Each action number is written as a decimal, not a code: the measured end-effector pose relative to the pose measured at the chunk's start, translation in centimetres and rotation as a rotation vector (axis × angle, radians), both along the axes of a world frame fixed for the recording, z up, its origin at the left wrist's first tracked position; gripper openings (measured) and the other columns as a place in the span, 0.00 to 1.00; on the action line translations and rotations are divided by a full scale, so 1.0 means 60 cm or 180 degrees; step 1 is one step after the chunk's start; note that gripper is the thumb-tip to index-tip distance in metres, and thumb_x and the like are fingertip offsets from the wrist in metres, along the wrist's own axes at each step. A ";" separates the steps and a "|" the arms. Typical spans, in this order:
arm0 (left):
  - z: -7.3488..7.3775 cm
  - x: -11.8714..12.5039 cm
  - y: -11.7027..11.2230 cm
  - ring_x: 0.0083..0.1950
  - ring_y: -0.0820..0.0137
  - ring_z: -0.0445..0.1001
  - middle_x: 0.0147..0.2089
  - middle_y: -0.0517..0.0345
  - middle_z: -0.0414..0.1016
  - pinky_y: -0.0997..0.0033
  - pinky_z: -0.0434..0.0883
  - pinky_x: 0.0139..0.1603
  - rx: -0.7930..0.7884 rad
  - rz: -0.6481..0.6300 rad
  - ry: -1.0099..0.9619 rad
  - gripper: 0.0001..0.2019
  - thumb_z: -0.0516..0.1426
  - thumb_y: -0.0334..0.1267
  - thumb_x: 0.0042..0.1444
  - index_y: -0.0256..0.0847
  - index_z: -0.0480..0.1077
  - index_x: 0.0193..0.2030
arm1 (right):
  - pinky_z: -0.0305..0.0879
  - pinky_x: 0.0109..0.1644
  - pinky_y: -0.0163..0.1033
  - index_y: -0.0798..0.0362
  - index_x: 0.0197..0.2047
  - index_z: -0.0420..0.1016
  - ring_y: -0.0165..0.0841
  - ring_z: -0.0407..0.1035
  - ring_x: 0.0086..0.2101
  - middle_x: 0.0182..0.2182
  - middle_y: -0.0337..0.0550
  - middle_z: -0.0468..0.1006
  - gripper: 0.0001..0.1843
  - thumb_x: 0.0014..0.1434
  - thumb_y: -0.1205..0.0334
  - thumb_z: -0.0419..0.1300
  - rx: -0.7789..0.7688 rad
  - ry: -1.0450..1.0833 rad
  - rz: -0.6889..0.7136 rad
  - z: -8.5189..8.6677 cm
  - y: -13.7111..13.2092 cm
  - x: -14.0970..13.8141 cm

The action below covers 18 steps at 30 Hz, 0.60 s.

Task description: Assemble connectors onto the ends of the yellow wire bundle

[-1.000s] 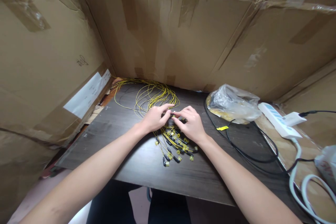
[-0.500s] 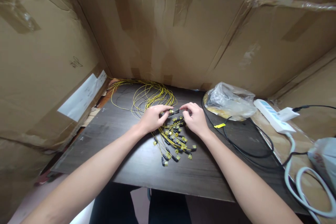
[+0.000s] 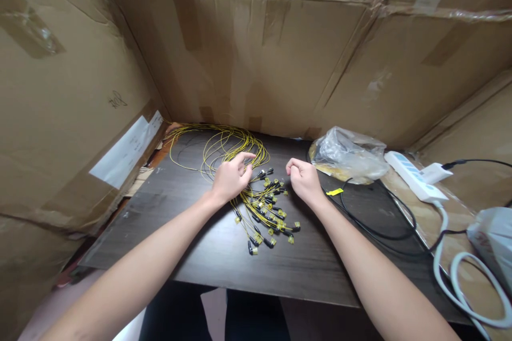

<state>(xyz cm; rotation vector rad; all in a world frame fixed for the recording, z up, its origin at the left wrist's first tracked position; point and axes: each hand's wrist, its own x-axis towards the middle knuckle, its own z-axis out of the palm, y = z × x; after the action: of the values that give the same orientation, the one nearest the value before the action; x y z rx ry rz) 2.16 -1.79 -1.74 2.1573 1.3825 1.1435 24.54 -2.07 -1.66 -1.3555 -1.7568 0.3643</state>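
A bundle of thin yellow cables (image 3: 240, 144) runs from the back left of the dark table (image 3: 224, 264) under and past my left hand. The cables end in a fan of black-booted connectors with clear yellowish caps (image 3: 272, 213), spread between and below my hands. My left hand (image 3: 233, 177) is over the cables, thumb and index finger apart, with nothing visible between them. Just right of its fingertips lies a pair of black connector ends (image 3: 264, 174). On the right, my right hand (image 3: 303, 178) is closed with curled fingers, apart from the connectors; whatever it may hold is hidden.
A clear plastic bag (image 3: 348, 154) lies at the back right, beside a white power strip (image 3: 416, 177) with a plugged-in adapter. Black cable (image 3: 372, 234) with a yellow tag loops across the table's right side. Cardboard walls (image 3: 248, 64) enclose the back and sides.
The left finger and thumb have parted from the black connector ends, which now lie on the table. My right hand has moved slightly right and down, its fingers curling closed.
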 end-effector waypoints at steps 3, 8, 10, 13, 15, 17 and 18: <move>0.004 0.001 -0.003 0.18 0.76 0.53 0.16 0.70 0.53 0.75 0.56 0.24 -0.0042 -0.0400 -0.0179 0.14 0.52 0.32 0.61 0.40 0.76 0.48 | 0.52 0.26 0.37 0.49 0.19 0.61 0.32 0.59 0.19 0.15 0.36 0.63 0.10 0.49 0.66 0.46 -0.0080 0.0043 0.0110 0.004 -0.001 0.004; 0.001 0.003 -0.003 0.20 0.76 0.58 0.19 0.65 0.64 0.75 0.58 0.25 0.0149 -0.0754 -0.0011 0.14 0.51 0.29 0.60 0.39 0.78 0.39 | 0.55 0.28 0.36 0.51 0.22 0.71 0.32 0.65 0.21 0.17 0.38 0.71 0.14 0.54 0.65 0.48 -0.0194 -0.0305 0.0238 0.000 -0.008 0.004; -0.002 0.003 -0.003 0.20 0.75 0.61 0.20 0.64 0.68 0.75 0.61 0.26 0.0165 -0.0739 0.0051 0.15 0.50 0.28 0.60 0.40 0.79 0.39 | 0.55 0.28 0.36 0.50 0.27 0.76 0.32 0.65 0.21 0.18 0.37 0.73 0.15 0.56 0.64 0.50 -0.0255 -0.0504 0.0164 -0.006 -0.010 -0.001; -0.002 0.002 -0.006 0.22 0.74 0.67 0.22 0.64 0.73 0.75 0.64 0.29 0.0101 -0.0501 0.0062 0.16 0.50 0.29 0.61 0.41 0.80 0.43 | 0.55 0.28 0.37 0.50 0.32 0.80 0.32 0.64 0.21 0.19 0.36 0.74 0.14 0.59 0.64 0.52 -0.0321 -0.0644 0.0098 -0.017 -0.011 -0.011; -0.001 0.001 -0.007 0.25 0.72 0.73 0.24 0.64 0.76 0.73 0.68 0.32 0.0006 -0.0330 0.0019 0.18 0.50 0.30 0.62 0.43 0.79 0.50 | 0.59 0.32 0.38 0.50 0.34 0.80 0.34 0.67 0.25 0.23 0.39 0.77 0.12 0.60 0.65 0.53 -0.0182 -0.0687 0.0143 -0.022 -0.011 -0.016; 0.001 -0.001 -0.005 0.32 0.69 0.79 0.27 0.63 0.80 0.70 0.73 0.39 -0.0119 -0.0315 -0.0030 0.21 0.48 0.30 0.62 0.42 0.76 0.56 | 0.63 0.39 0.40 0.51 0.35 0.79 0.37 0.69 0.32 0.29 0.43 0.79 0.11 0.61 0.64 0.54 0.0080 -0.0757 0.0207 -0.023 -0.010 -0.019; 0.002 -0.001 -0.003 0.37 0.68 0.81 0.28 0.62 0.81 0.67 0.74 0.45 -0.0170 -0.0351 -0.0031 0.22 0.48 0.29 0.61 0.41 0.75 0.57 | 0.64 0.44 0.42 0.51 0.36 0.80 0.38 0.69 0.36 0.32 0.45 0.79 0.11 0.62 0.63 0.55 0.0203 -0.0794 0.0248 -0.023 -0.010 -0.020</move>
<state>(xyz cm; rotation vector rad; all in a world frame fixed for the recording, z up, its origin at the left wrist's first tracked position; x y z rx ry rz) 2.10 -1.99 -1.64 2.1587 1.2589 1.0628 23.35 -2.67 -3.03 -1.3352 -2.0127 0.1851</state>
